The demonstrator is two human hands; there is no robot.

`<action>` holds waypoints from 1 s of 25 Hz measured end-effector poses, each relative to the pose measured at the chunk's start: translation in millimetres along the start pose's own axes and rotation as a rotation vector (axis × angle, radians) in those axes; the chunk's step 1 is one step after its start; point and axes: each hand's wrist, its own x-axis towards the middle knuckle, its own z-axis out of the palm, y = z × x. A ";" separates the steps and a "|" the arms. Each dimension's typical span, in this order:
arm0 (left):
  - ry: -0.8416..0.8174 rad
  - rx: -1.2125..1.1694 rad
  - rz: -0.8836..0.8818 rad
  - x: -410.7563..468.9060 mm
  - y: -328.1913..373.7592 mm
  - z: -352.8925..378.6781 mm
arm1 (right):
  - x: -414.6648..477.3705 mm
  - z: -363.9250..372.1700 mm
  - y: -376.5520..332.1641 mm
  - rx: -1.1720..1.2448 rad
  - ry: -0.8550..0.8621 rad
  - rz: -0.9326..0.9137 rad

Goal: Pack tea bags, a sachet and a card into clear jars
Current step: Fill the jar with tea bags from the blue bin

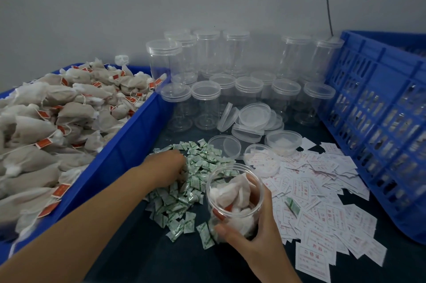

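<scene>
Picking a sachet looks to be the step in hand: the jar (232, 190) holds several tea bags (235, 192), but no sachet or card that I can make out. The right hand (251, 229) wraps round the jar's lower wall, thumb on the near side and fingers round the far side, holding it upright with its mouth open.

Left of the jar, the left hand (169, 162) lies palm down on the heap of green-and-white sachets (182, 199), its fingers dipped among them. Whether they have pinched one I cannot tell, since the back of the hand hides the tips. The heap reaches right up to the jar's left side, so the carry should be short.

The next move likely calls for lifting a single sachet clear of its neighbours and dropping it through the mouth. Right of the jar, white cards (322, 202) lie scattered over the worktop (138, 248), and one of those would follow. Beyond the jar stand empty lidded jars (205, 102) and loose lids (253, 119).
</scene>
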 end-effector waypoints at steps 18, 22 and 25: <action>0.451 -0.922 0.380 -77.3 60.0 -47.8 | 0.4 -0.5 -0.1 0.035 -0.018 0.008; 0.466 -0.539 0.428 -80.2 79.9 -25.2 | 1.9 0.5 -2.4 0.088 -0.040 0.004; 0.539 -0.899 0.292 -80.7 87.0 -8.1 | 0.2 -0.4 -6.4 0.085 -0.081 0.038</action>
